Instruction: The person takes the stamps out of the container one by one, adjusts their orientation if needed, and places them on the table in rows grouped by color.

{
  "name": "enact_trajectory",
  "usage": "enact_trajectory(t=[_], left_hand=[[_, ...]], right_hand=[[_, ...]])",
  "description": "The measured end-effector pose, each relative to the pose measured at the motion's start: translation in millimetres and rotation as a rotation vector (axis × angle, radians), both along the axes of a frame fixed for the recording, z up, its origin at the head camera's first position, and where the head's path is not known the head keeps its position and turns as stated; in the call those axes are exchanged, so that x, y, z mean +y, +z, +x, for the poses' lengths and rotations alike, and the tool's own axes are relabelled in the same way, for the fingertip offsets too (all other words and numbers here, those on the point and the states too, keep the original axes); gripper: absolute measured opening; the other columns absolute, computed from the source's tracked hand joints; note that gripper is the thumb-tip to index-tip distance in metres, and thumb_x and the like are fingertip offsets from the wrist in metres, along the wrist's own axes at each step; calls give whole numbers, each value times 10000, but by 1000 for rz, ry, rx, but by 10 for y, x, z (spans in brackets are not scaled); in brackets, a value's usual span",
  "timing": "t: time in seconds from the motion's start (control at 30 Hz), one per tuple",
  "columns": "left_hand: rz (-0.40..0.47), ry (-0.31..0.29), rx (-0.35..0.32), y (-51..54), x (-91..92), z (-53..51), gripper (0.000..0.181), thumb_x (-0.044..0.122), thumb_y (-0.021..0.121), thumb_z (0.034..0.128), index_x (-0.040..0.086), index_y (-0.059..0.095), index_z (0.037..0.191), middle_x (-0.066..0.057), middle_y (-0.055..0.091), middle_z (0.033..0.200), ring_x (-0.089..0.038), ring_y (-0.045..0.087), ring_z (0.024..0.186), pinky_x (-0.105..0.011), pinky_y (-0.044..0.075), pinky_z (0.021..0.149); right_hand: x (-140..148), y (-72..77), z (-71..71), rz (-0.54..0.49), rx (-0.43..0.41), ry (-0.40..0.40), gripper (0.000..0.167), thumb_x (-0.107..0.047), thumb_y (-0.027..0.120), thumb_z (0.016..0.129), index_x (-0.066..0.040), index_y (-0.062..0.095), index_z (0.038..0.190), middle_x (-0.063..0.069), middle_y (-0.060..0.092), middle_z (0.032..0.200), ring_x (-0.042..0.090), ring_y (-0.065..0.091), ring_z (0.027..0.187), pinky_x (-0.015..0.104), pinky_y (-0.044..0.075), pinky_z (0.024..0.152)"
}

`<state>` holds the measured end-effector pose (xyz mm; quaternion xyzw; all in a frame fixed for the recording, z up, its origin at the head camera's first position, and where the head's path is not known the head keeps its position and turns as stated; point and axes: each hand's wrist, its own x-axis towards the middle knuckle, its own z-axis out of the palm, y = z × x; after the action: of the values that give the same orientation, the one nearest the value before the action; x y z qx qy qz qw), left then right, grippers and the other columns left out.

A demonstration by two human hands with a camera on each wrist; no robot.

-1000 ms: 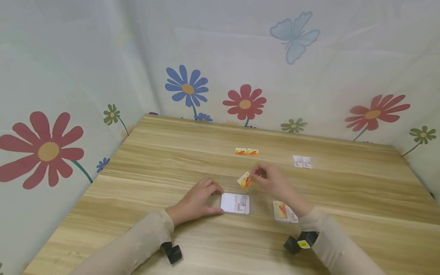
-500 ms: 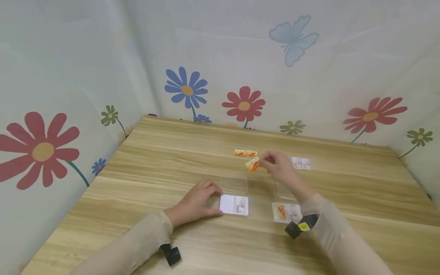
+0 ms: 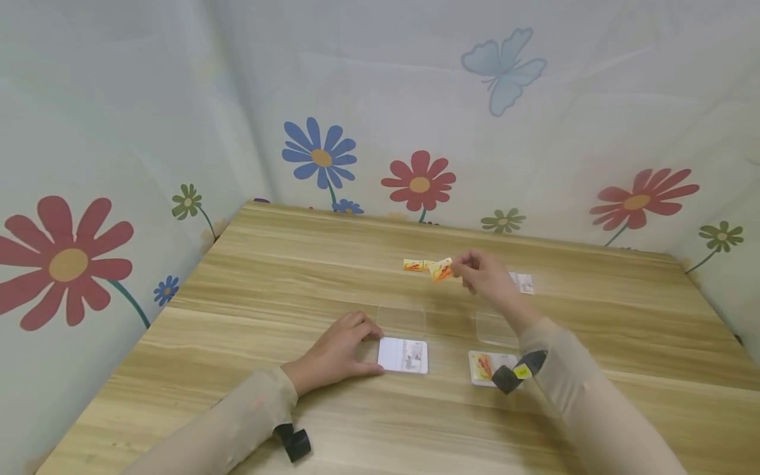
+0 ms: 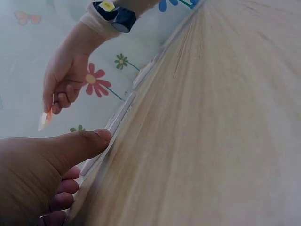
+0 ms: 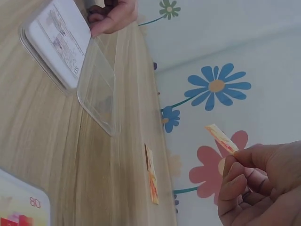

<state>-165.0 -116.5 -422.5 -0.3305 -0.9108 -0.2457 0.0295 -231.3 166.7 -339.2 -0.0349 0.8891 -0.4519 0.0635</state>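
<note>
My right hand (image 3: 483,277) pinches a small yellow-and-red stamp (image 3: 441,270) between thumb and fingers. It is raised above the table, and in the head view it overlaps the right part of a yellow-and-red stamp pair (image 3: 413,265) lying flat behind it. My left hand (image 3: 338,348) holds the left side of a clear plastic case (image 5: 61,44) by its corners, thumb near and fingers far. White backing and a pale printed stamp (image 3: 413,356) fill that case. Its transparent lid (image 5: 99,89) lies folded back on the tabletop.
Another plastic case (image 3: 475,369), holding a yellow-and-red stamp and a pale one, lies to the right, partly hidden by the wrist camera (image 3: 514,375). Its clear lid (image 3: 495,329) lies open behind it. A pale stamp pair (image 3: 524,283) sits further back on the wooden table (image 3: 297,264).
My right hand has carried the stamp away from the left case's lid, toward the far yellow-and-red pair. My left hand stays at the case.
</note>
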Motion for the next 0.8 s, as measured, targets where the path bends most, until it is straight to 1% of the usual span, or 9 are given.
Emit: enact_trajectory(t=[0.1, 0.13, 0.33, 0.43, 0.63, 0.8], left_hand=[[5, 2, -1, -3, -4, -4, 480, 384, 822, 714, 121, 649, 1077, 8, 604, 1076, -177, 542, 1048, -377, 454, 949], [5, 2, -1, -2, -4, -5, 480, 384, 822, 714, 121, 649, 1077, 7, 603, 1075, -177, 542, 1047, -376, 453, 949], [5, -2, 2, -4, -4, 0, 480, 387, 820, 717, 121, 646, 1078, 7, 600, 1075, -176, 541, 1044, -376, 453, 945], [3, -3, 7, -10, -5, 3, 478, 388, 819, 718, 122, 646, 1077, 10, 599, 1073, -173, 543, 1038, -375, 455, 939], [-2, -2, 11, 6, 1, 14, 477, 386, 821, 715, 123, 650, 1074, 9, 602, 1069, -169, 548, 1030, -366, 461, 930], [4, -2, 11, 24, 2, 24, 476, 386, 822, 714, 124, 651, 1072, 8, 601, 1064, -168, 547, 1026, -365, 459, 926]], right_hand=[[13, -8, -48, -25, -7, -11, 215, -200, 533, 977, -9, 570, 1069, 121, 611, 953, 95, 476, 656, 226, 450, 587], [16, -14, -67, -37, -9, -17, 216, -197, 527, 979, -5, 569, 1070, 119, 612, 963, 89, 478, 659, 216, 449, 588], [40, -73, -190, -136, -32, -70, 225, -177, 510, 987, 27, 544, 1075, 20, 585, 920, 68, 487, 697, 168, 449, 594], [48, -95, -241, -159, -43, -92, 247, -178, 508, 989, 43, 532, 1098, 20, 567, 929, 67, 483, 716, 160, 457, 614], [67, -135, -333, -174, -93, -140, 263, -187, 499, 993, 34, 509, 1136, 31, 546, 979, 68, 484, 737, 152, 465, 648], [95, -176, -399, -157, -116, -170, 270, -191, 496, 991, 27, 513, 1148, 59, 559, 1038, 80, 491, 761, 196, 485, 708]])
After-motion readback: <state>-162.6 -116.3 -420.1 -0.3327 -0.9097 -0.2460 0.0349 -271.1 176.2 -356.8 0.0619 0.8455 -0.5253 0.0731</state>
